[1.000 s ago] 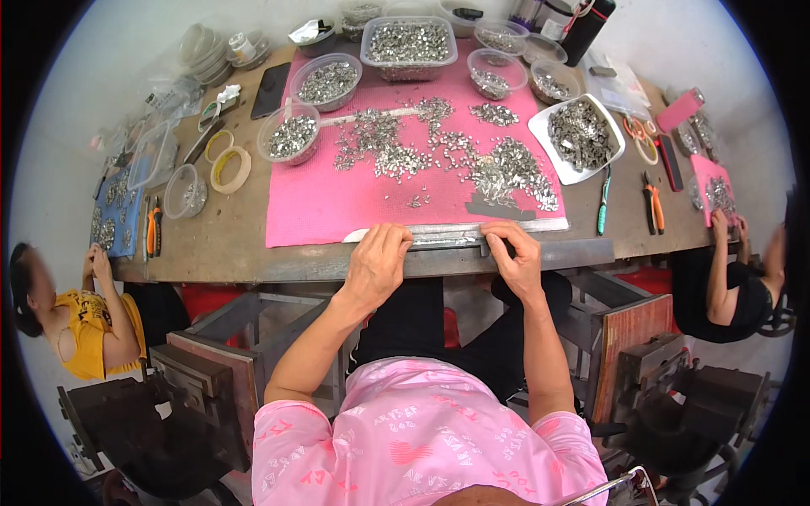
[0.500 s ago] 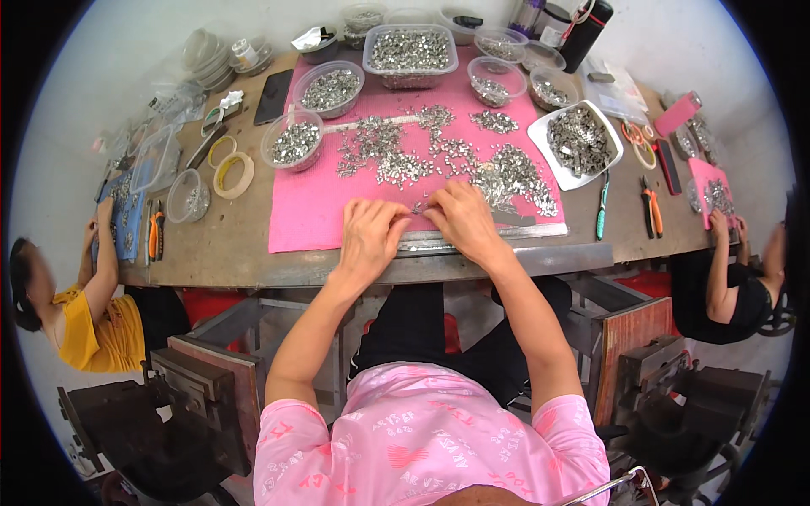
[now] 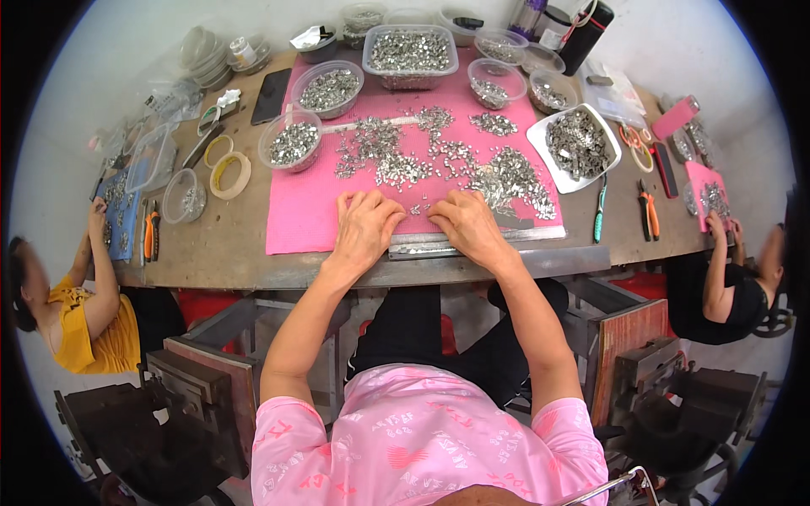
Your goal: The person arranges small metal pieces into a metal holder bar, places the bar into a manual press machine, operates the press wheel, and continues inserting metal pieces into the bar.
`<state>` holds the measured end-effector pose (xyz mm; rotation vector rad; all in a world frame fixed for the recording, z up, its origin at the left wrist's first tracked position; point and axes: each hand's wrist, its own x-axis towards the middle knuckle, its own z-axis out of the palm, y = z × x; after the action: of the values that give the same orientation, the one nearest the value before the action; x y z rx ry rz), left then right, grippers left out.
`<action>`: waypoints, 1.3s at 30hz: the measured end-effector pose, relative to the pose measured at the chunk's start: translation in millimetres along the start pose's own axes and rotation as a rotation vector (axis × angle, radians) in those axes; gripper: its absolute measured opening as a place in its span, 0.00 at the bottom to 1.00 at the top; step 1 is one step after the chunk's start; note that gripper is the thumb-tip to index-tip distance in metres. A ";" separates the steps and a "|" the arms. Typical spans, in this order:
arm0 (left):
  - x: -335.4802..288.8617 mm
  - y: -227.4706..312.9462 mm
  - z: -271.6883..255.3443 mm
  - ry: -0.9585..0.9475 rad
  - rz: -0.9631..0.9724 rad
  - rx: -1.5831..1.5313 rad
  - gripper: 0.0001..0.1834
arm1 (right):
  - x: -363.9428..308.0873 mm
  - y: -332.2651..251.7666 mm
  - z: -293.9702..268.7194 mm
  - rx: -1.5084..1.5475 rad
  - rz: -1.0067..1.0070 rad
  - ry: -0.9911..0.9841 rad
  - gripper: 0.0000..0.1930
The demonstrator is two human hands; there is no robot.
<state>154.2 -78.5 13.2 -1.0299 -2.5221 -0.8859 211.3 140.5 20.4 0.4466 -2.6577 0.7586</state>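
Both hands rest at the near edge of the pink mat point(image 3: 304, 211), palms down with fingers curled. My left hand point(image 3: 364, 221) has thumb and forefinger pressed together; whatever is between them is too small to make out. My right hand point(image 3: 469, 224) is closed in a similar pinch, its fingertips hiding anything held. A few tiny silvery metal pieces point(image 3: 415, 209) lie in the gap between the hands. Beyond the fingers spread loose heaps of small metal pieces point(image 3: 403, 170). A larger heap point(image 3: 513, 175) lies just past my right hand. A metal bar point(image 3: 422, 250) runs along the bench edge.
Plastic tubs of metal pieces, including a square tub point(image 3: 411, 52) and a white dish point(image 3: 540, 139), ring the mat. Tape rolls point(image 3: 230, 175), orange-handled pliers point(image 3: 648, 211) and a green-handled tool point(image 3: 599, 215) flank it. Co-workers point(image 3: 97, 333) sit at both sides.
My hands have moved slightly apart, the right one a little to the right and toward me. Small pieces now show between them. The left co-worker's arms have shifted.
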 end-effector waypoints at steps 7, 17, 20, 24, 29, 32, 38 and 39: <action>-0.5 2.4 -1.6 -0.023 0.081 0.039 0.05 | -4.6 -1.4 -0.9 -0.058 -0.043 -0.007 0.03; -37.0 35.4 -7.2 -0.012 -0.109 -0.396 0.03 | -30.7 -47.4 -1.7 0.290 0.070 0.053 0.04; -42.4 38.4 3.4 0.049 -0.096 -0.451 0.03 | -35.8 -47.2 8.9 0.295 0.037 0.111 0.06; -45.5 38.3 9.6 0.098 -0.073 -0.457 0.04 | -37.1 -46.2 14.9 0.245 0.008 0.156 0.07; -45.8 39.6 10.0 0.098 -0.076 -0.458 0.04 | -39.3 -46.4 19.3 0.210 0.001 0.196 0.07; -45.2 41.5 9.8 0.106 -0.048 -0.437 0.05 | -40.3 -47.2 19.1 0.207 0.003 0.205 0.07; -45.9 46.8 10.9 0.170 0.009 -0.307 0.08 | -41.4 -48.0 12.2 0.180 -0.021 0.183 0.08; -46.2 47.5 10.1 0.179 0.036 -0.262 0.08 | -41.9 -47.5 10.6 0.163 -0.028 0.167 0.08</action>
<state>220.1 -70.4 4.9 -1.0148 -2.2759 -1.2640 264.6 104.8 16.2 0.4405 -2.4409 0.9644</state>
